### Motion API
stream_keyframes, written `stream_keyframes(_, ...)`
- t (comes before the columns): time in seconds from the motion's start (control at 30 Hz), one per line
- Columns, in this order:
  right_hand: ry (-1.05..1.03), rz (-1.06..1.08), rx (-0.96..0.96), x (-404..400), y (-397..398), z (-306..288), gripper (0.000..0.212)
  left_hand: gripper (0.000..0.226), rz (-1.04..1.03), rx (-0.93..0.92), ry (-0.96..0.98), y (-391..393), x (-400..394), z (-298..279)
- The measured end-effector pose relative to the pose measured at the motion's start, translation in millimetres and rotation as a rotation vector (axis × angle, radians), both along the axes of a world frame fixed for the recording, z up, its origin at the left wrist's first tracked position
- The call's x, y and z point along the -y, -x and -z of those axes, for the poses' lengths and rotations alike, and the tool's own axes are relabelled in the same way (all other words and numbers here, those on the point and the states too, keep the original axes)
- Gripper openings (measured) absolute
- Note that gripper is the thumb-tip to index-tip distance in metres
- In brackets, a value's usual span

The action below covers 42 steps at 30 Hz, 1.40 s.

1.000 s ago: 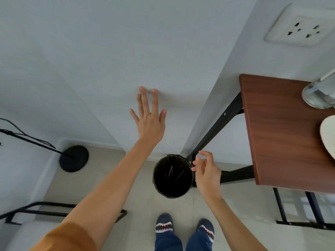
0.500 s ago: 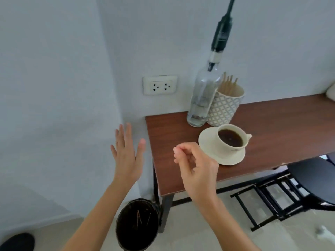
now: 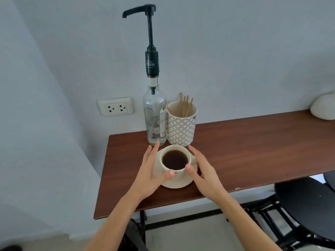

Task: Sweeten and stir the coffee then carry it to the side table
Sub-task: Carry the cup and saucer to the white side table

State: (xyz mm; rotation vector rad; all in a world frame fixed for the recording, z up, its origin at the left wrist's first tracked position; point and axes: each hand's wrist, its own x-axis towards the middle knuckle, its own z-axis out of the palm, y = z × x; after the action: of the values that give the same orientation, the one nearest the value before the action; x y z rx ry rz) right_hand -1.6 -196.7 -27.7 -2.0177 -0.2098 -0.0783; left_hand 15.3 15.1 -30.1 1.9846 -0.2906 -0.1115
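flanking the coffee cup [image 3: 175,160] on its saucer [image 3: 178,183], 2 spread hands: left hand [image 3: 151,171] and right hand [image 3: 203,171], thumbs seemingly touching it, handle rightward.

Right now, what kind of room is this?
Probably a small coffee corner in a home or office. A cup of black coffee sits on a saucer, beside a pump bottle and a holder of wooden stir sticks on a narrow wooden table.
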Motion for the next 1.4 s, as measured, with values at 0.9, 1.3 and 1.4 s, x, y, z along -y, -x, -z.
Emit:
stream_keyframes(0.9, 0.333, 0.296, -0.114, -16, 11, 5, 0.035, 0.111, 0.017, 0.044, -0.590, -3, -7, 15)
stream_keyframes(1.3, 0.410, 0.458, -0.186, -37, 47, -1, 0.043, 0.118, 0.129, 0.078, -0.639, 11, -19, 16)
stream_keyframes(1.4, 0.371, 0.487, -0.239, -39, 59, 0, 0.047, 0.115, 0.163, 0.071, -0.619, 16, -22, 14)
